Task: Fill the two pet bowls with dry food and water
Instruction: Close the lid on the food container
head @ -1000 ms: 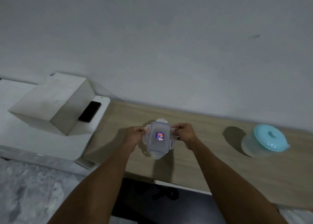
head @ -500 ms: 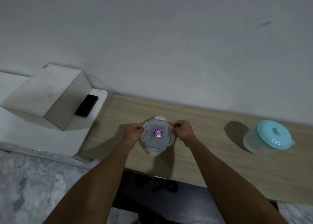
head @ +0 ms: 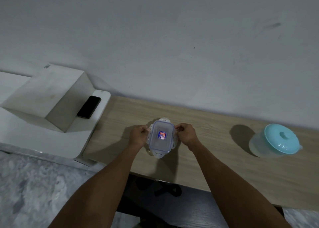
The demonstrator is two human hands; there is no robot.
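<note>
Container label unreadable, hands covering its sides

Light wood-grain desktop runs along the wall. On it: clear clip-lock container, blue label on the lid, near the front edge, left of centre; translucent round tub with a teal lid, well apart to the right. White cabinet butts against the desk's left end and carries a white box, with a black phone just beside it.
</note>
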